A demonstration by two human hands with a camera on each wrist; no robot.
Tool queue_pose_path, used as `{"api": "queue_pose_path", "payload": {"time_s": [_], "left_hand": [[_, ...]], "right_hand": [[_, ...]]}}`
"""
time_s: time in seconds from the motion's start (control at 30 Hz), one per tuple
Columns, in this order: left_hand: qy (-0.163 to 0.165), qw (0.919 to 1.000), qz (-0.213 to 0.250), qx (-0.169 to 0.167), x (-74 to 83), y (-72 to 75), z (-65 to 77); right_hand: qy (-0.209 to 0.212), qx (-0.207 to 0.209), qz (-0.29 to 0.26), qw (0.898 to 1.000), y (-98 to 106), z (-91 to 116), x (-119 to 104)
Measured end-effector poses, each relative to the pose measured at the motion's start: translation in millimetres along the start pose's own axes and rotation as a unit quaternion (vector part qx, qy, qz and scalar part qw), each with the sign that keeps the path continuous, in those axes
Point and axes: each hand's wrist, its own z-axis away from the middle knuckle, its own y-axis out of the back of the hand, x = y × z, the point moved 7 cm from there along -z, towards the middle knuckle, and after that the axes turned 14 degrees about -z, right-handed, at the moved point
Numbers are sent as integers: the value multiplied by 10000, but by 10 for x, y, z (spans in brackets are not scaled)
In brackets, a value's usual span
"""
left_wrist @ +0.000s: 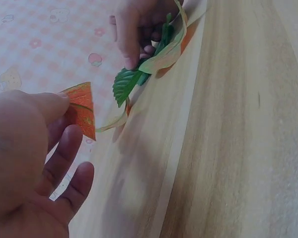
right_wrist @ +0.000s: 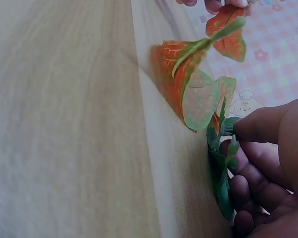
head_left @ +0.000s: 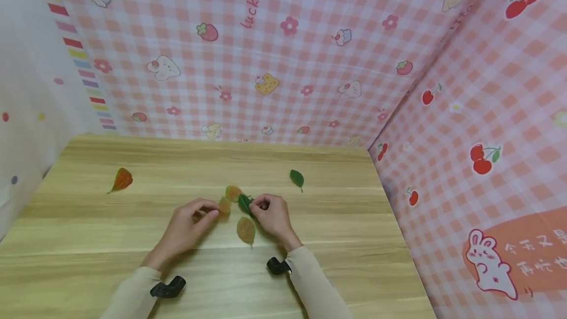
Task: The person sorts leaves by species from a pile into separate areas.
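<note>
My left hand (head_left: 188, 228) pinches an orange leaf (left_wrist: 82, 111) between thumb and fingers, its remaining fingers loosely bent. Just to the right, my right hand (head_left: 275, 218) pinches a green leaf (right_wrist: 230, 125) low over the table. More dark green leaf (right_wrist: 219, 181) shows under those fingers in the right wrist view. Beyond the hands lies an orange leaf with a green edge (head_left: 232, 192). Nearer to me, between the two wrists, a curled orange and pale green leaf (head_left: 246, 230) rests on the wood with its stem towards me.
On the wood-grain table (head_left: 212, 270), a red-orange leaf (head_left: 122, 179) lies far left and a single green leaf (head_left: 297, 178) back right. A pink checked cloth (head_left: 248, 53) rises behind the table, another (head_left: 443, 161) on the right. Black wrist cameras (head_left: 168, 288) sit by both sleeves.
</note>
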Motion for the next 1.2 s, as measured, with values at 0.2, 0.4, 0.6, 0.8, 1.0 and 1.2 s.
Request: {"api": "queue_pose_path", "payload": {"time_s": [0.2,0.4,0.6,0.8,1.0,1.2], "left_hand": [[261,9994,168,167,-43,56,-12],[535,9977,268,305,-86,128,-27],[741,9957,316,463,-149,196,-35],[886,9940,372,521,-179,249,-30],[1207,9904,426,529,-215,317,-16],[1539,9859,474,466,-291,385,-10]], "right_hand": [[-9,1,-65,10000,-4,10,-1],[71,-16,-120,9999,-4,13,8],[286,-15,-33,9996,-5,-4,41],[287,-61,-89,9995,-14,-10,47],[408,-28,5,9992,-23,-79,208],[725,-27,93,9973,-27,-84,239]]}}
